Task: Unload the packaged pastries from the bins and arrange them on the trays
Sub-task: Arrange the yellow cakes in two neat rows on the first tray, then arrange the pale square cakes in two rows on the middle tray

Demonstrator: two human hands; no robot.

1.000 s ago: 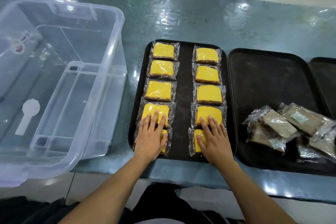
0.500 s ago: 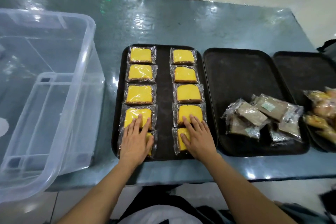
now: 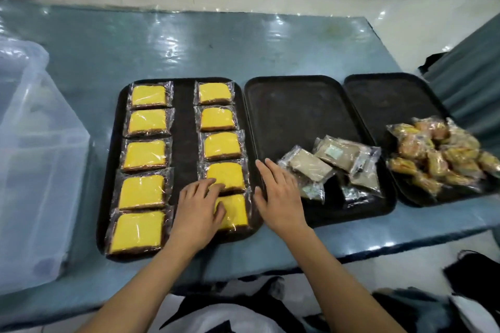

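The left hand (image 3: 198, 207) is lying palm down on the left tray (image 3: 184, 143), its grip wide, straight fingers pressing the two nearest yellow pastries (image 3: 226, 176) of the right column. The right hand (image 3: 280, 194) is hovering or resting, I cannot tell which, over the middle tray (image 3: 297, 105), fingers spread and holding nothing, just beside the brown packets (image 3: 311, 165). Orange pastries (image 3: 438, 149) are sitting heaped on the right tray (image 3: 384, 97). A clear bin (image 3: 32, 170) is standing on the worktop (image 3: 216, 46).
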